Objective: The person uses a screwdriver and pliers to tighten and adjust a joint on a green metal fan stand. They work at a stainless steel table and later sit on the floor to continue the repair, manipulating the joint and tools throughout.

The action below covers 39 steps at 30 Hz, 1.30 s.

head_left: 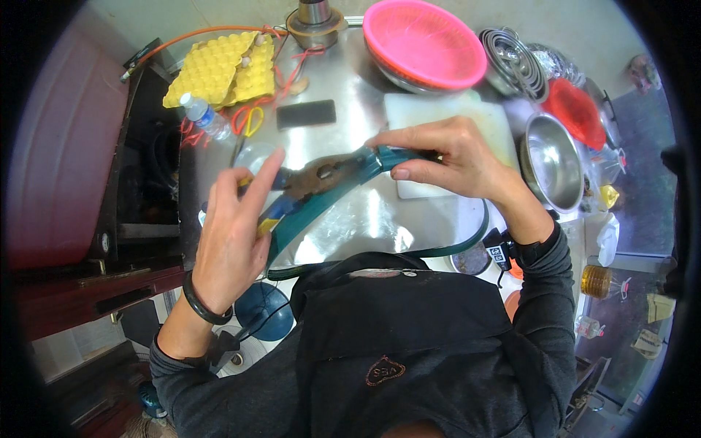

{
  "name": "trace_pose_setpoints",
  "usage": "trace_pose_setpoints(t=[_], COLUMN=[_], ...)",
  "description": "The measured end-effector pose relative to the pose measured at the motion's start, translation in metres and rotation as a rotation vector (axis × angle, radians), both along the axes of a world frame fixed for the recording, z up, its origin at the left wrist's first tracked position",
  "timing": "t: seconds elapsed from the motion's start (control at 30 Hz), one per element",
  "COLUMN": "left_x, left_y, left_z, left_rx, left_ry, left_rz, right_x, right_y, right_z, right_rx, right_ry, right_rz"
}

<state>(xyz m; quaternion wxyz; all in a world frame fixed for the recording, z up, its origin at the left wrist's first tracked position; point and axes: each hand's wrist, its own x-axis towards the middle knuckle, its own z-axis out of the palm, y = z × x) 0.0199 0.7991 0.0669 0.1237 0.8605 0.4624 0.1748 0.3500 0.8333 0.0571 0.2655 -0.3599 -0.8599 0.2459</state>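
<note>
My left hand [234, 226] is closed around the blue-and-yellow handles of a pair of pliers [314, 182], whose rusty head points right over the steel table [358, 226]. My right hand [456, 160] grips a dark green strap [299, 219] between thumb and fingers, where its end meets the jaws of the pliers. The strap runs down behind the pliers and loops along the front of the table. Whether the jaws are clamped on the strap I cannot tell. A dark phone [306, 114] lies beyond my hands.
Yellow egg trays [201, 73], a water bottle [204, 117] and red cord are at back left. Pink and steel basins [423, 40] stand behind a white cutting board [420, 109]. A steel bowl [551, 164] and red basket [573, 109] are at right, a burgundy cabinet [87, 292] at left.
</note>
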Motion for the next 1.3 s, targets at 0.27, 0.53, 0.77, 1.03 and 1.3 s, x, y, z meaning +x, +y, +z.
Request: trace_pose_setpoints(t=[0.27, 0.53, 0.77, 1.03, 1.3], left_x=[0.001, 0.006, 0.005, 0.01, 0.002], left_y=[0.0, 0.001, 0.001, -0.002, 0.002], left_z=[0.001, -0.001, -0.005, -0.012, 0.0], left_rx=[0.079, 0.132, 0.177, 0.19, 0.276], left_ry=[0.05, 0.069, 0.099, 0.223, 0.55], left_rz=[0.031, 0.065, 0.052, 0.134, 0.035], right_x=[-0.007, -0.011, -0.012, -0.013, -0.022], right_y=[-0.005, -0.01, -0.009, -0.004, -0.003], right_z=[0.004, 0.005, 0.001, -0.004, -0.008], right_rx=[0.185, 0.395, 0.327, 0.314, 0.309], right_ry=[-0.11, -0.196, -0.162, -0.148, -0.218], right_rz=[-0.083, -0.158, -0.157, -0.154, -0.116])
